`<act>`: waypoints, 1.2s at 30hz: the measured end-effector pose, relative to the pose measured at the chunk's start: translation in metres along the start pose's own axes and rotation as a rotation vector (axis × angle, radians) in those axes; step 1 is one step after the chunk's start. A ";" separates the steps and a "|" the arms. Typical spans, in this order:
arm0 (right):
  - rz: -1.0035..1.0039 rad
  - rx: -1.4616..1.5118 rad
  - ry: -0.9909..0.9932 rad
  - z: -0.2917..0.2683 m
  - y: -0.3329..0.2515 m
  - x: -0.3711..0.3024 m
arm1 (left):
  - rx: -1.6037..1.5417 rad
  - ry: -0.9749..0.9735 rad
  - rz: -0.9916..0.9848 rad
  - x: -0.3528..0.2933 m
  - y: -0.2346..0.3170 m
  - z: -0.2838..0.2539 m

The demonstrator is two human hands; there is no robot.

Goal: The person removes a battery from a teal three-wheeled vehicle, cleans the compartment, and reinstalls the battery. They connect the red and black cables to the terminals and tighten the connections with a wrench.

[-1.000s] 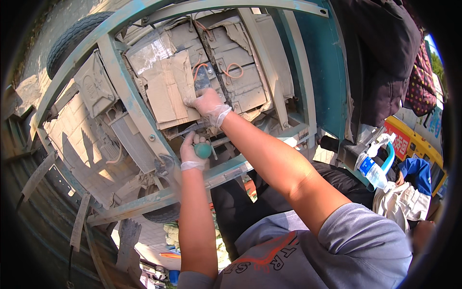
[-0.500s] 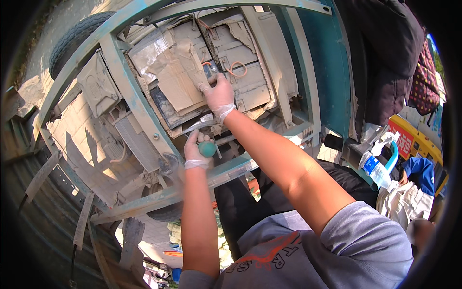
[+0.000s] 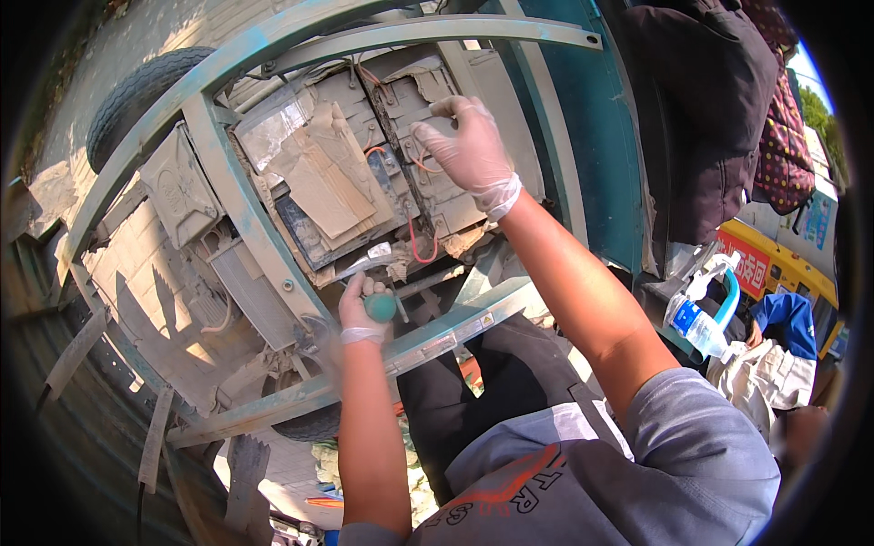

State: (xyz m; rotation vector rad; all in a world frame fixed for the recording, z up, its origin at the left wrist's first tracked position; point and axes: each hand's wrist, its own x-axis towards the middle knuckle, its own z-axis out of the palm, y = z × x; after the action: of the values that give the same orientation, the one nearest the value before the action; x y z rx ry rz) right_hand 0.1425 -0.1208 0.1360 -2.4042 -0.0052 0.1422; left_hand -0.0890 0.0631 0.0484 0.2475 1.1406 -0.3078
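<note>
A: Where is the green ball held?

B: The smooth, round green ball is gripped by the thin-gloved left hand, with the fingers curled around it, near the teal-painted metal rail. What it is made of cannot be told.

A: And the right hand?

B: Nothing is seen in the gloved right hand; it is held open over the dusty grey block-shaped batteries, with the thumb and fingers parted. Whether any battery is touched cannot be told.

A: How is this best handled?

B: In this judgement, the ball is best gripped lightly, so that nothing is squeezed by accident. Bare metal terminals are best not bridged by fingers or tools, and the thin orange-red wires are best left unsnagged. The folded brown cardboard, which is rested on the batteries, is best moved gently, as dust may be shed.

A: What can be counted?

B: One ball, two gloved hands and one folded stack of cardboard are seen. At least three wires are made out. The batteries cannot be fully counted, since some are covered. To the right, one clear blue-labelled plastic bottle is seen.
</note>
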 end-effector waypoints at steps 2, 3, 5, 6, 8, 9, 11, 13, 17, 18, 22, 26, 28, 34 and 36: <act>-0.308 -0.415 0.223 -0.064 0.017 0.042 | -0.016 0.012 -0.020 0.000 0.001 0.000; -0.381 -0.619 0.268 -0.089 0.025 0.067 | -0.016 0.006 -0.021 -0.001 0.001 0.000; -0.459 -0.946 0.234 -0.121 0.040 0.110 | -0.034 0.032 -0.015 -0.003 0.003 0.001; -0.401 -1.117 0.133 -0.128 0.045 0.125 | -0.036 0.037 -0.015 -0.004 0.004 0.002; -0.192 -1.210 -0.240 -0.135 0.050 0.142 | -0.022 0.054 -0.006 -0.009 0.005 0.003; -0.254 -1.214 -0.268 -0.137 0.049 0.144 | -0.017 0.067 0.009 -0.011 0.006 0.004; -0.286 -1.264 -0.420 -0.137 0.039 0.132 | 0.004 0.079 0.016 -0.014 0.008 0.005; -0.268 -1.208 -0.490 -0.139 0.022 0.102 | -0.001 0.102 0.025 -0.015 0.010 0.005; -0.084 -0.863 -0.718 -0.130 -0.020 0.008 | 0.028 0.039 0.019 -0.014 0.015 0.003; -0.019 -0.728 -0.733 -0.123 -0.030 -0.017 | 0.027 0.032 0.002 -0.013 0.016 0.003; 0.291 -0.126 -0.841 -0.070 -0.057 -0.089 | 0.075 0.051 0.010 -0.015 0.020 0.000; 0.536 0.296 -0.767 -0.006 -0.053 -0.137 | 0.117 0.064 0.018 -0.016 0.020 -0.002; 0.658 0.458 -0.786 0.016 -0.037 -0.151 | 0.138 0.063 0.019 -0.015 0.020 -0.003; 0.519 0.467 -0.471 0.072 -0.013 -0.169 | 0.223 0.014 0.041 -0.014 0.021 -0.007; 0.480 0.338 -0.404 0.086 -0.017 -0.164 | 0.251 0.039 0.041 -0.013 0.022 -0.007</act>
State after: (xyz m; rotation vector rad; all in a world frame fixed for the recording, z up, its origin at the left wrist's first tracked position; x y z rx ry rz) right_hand -0.0286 -0.0578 0.1000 -1.9636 0.3796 0.7833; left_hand -0.0924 0.0873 0.0588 0.4992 1.1336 -0.4116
